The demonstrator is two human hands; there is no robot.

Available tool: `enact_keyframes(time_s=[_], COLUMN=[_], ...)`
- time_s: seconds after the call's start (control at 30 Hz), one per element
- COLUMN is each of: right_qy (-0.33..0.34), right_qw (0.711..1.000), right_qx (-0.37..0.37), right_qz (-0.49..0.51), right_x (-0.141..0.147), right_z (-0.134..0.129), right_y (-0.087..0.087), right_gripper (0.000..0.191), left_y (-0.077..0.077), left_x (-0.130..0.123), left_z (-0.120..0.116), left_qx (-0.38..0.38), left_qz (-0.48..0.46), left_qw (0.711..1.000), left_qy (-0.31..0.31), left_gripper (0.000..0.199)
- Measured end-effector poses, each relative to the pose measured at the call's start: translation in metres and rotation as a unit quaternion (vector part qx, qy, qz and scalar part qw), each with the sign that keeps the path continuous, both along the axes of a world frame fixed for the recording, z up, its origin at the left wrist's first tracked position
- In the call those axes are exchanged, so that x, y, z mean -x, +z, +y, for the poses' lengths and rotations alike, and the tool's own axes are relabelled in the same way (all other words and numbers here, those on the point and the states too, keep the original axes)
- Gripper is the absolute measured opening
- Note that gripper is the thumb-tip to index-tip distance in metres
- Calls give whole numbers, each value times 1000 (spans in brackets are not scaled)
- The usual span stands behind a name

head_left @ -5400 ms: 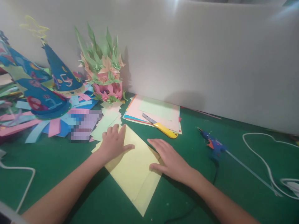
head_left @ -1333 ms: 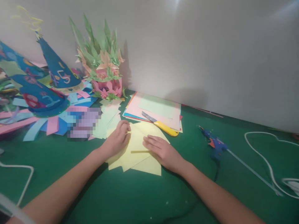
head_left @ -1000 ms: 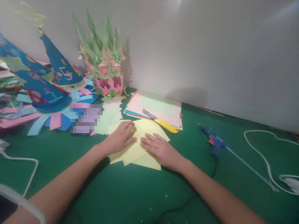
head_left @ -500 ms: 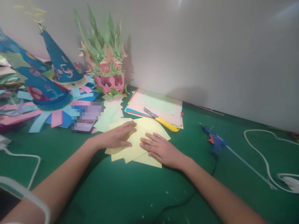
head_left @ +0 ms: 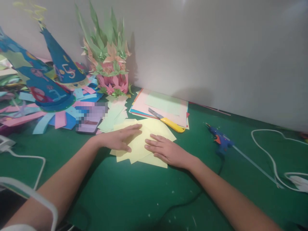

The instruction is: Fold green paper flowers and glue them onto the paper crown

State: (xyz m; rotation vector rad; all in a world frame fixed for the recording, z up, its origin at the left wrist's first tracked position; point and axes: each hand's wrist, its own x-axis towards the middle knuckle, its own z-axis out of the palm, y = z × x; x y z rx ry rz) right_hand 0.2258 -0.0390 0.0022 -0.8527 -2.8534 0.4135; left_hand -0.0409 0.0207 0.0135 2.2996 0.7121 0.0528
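Observation:
Several overlapping pale yellow paper sheets (head_left: 141, 150) lie fanned out on the green table. My left hand (head_left: 117, 138) rests over their left side, fingers stretched and thumb apart, holding nothing. On the right side of the sheets my right hand (head_left: 168, 150) lies flat with its fingers spread. Just behind them a yellow utility knife (head_left: 170, 124), blade out, lies partly on a stack of coloured paper (head_left: 168, 104). Light green paper pieces (head_left: 115, 110) lie at the back left of the yellow sheets.
A blue glue gun (head_left: 221, 139) with a glue stick lies to the right, beside a white cable (head_left: 267, 152). Blue decorated paper cones (head_left: 64, 64), a folded-paper pineapple (head_left: 112, 64) and a phone (head_left: 89, 123) stand or lie at left. A wall (head_left: 216, 57) rises behind.
My left thumb has drawn back slightly to the left over the yellow sheets. My right hand has hardly moved. The whole view has shifted a little.

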Motion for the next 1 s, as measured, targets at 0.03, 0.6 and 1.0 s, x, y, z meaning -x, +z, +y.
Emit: enact_keyframes(time_s=[0.03,0.6,1.0], right_qy=[-1,21,9], right_qw=[1000,1000,999], right_qx=[3,7,47], right_qz=[3,3,16], right_x=[0,-1,-1], right_z=[0,2,3], right_y=[0,-6,-5], right_gripper=[41,45,45], left_y=[0,-7,-9], left_x=[0,2,0], left_z=[0,4,6], left_qx=[3,29,-9], left_qz=[-6,-40,-64], left_qw=[1000,999,997], left_qy=[-1,-6,-29], left_gripper=[71,67,57])
